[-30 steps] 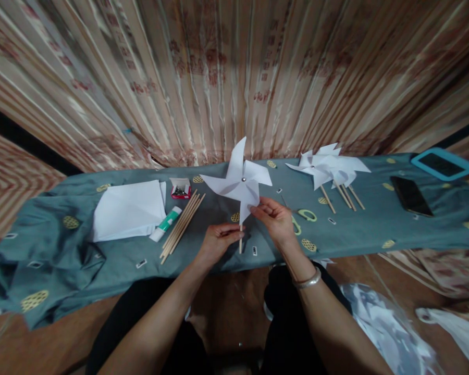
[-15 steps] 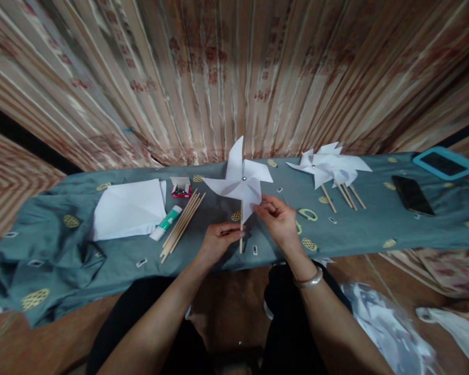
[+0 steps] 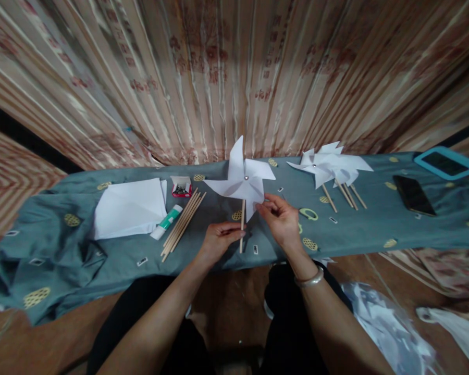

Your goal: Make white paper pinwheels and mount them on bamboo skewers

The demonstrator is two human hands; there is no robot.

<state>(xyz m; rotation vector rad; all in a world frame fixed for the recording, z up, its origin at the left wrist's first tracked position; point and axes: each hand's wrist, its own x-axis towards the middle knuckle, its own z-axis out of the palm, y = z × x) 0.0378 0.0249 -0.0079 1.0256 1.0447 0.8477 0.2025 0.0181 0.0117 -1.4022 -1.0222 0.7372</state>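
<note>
A white paper pinwheel (image 3: 238, 179) with a silver pin at its centre stands upright over the cloth-covered table (image 3: 219, 260). My left hand (image 3: 220, 240) pinches its wooden stick near the lower end. My right hand (image 3: 279, 216) is at the edge of the lower right blade, thumb and fingers closed on the paper there. Green-handled scissors (image 3: 308, 214) lie just right of my right hand, partly hidden by it. Left of my left hand lie several loose wooden sticks (image 3: 183, 226) and a green and white glue stick (image 3: 167, 222).
A stack of white paper (image 3: 128, 208) lies at left, beside a small red box of pins (image 3: 181, 187). Several pinwheels (image 3: 332, 164) lie at the back right. Further right are a black phone (image 3: 414, 195) and a blue-framed device (image 3: 446, 162). A patterned curtain (image 3: 234, 78) hangs behind.
The pinwheel's head has turned slightly and shifted a little right, with my right hand moving along with it. My left hand keeps its hold on the stick.
</note>
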